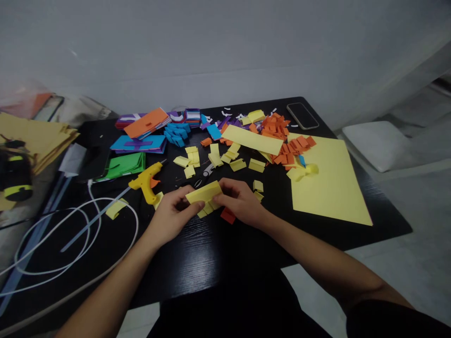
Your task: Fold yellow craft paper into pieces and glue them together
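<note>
Between both hands, over the near part of the black table [197,263], is a folded strip of yellow paper [204,191]. My left hand [174,211] pinches its left end, thumb on the near side. At the right end, my right hand [241,202] grips the same strip with thumb and fingers. More yellow paper pieces show just under the strip; whether they are joined to it I cannot tell. A red paper piece [228,215] lies beside my right hand. Just beyond the hands are scissors [207,171] and several small folded yellow pieces [237,165].
A yellow glue gun [145,183] lies left of the hands, near a looped white cable [136,220]. Stacks of coloured paper [148,123] and an orange heap [275,126] line the back. On the right are a large yellow sheet [331,183] and a phone [302,116].
</note>
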Tool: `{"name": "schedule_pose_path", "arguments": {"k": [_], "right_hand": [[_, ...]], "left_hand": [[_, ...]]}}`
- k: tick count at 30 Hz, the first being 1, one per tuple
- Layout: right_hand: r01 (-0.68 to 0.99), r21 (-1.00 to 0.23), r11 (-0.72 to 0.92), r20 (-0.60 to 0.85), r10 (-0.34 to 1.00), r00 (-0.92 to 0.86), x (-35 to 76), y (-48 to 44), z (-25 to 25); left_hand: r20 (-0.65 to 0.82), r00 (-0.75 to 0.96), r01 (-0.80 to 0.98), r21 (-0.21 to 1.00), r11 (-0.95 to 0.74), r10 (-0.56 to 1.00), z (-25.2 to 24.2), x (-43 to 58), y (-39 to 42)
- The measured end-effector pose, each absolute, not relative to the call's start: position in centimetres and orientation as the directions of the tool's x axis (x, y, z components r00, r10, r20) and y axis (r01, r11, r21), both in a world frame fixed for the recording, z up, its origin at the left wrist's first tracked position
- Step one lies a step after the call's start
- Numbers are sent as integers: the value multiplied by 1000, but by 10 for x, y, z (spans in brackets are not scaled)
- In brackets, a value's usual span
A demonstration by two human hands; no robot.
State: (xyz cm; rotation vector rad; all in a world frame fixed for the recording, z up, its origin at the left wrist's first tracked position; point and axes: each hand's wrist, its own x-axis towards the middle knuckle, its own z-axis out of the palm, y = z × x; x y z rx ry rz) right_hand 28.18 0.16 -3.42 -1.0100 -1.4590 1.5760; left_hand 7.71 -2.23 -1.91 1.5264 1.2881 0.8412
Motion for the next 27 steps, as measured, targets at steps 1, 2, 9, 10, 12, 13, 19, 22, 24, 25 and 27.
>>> {"name": "schedule_pose_path", "arguments": {"k": [1,2,9,10,12,13,19,22,24,25,27], "right_hand": [[-9,-997,-75,-65,913,-402,282,2,-34],[-7,-997,-80,-70,915,-397,282,2,-34],[24,-999,-48,-54,912,-407,284,3,-34],[16,-998,-56,-57,908,-415,284,3,-34],[-12,-996,-84,-71,899,-433,285,4,-34],[-27,-995,-101,-78,894,-442,286,5,-34],[-78,-989,-127,-77,886,-458,287,7,-33],[-88,-986,-141,-85,885,-458,287,8,-34],[-92,-983,-160,-102,884,-455,287,8,-35],[-96,-981,-171,-110,886,-450,287,9,-35],[-110,-976,-187,-123,895,-429,287,9,-36]], "left_hand": [[-57,224,370,928,-31,973,-19,76,-23],[-48,232,403,914,-51,972,-20,75,-23],[-30,191,415,908,-53,981,-22,73,-24],[-39,190,402,915,-41,981,-22,73,-24],[-63,190,371,929,-13,980,-20,73,-24],[-72,185,356,934,1,980,-20,74,-24],[-65,138,288,957,22,988,-19,75,-23],[-52,135,296,955,10,989,-19,74,-24],[-36,129,301,954,-5,991,-18,74,-25],[-27,132,293,956,-13,991,-18,74,-25],[-13,145,261,965,-25,989,-18,75,-25]]}}
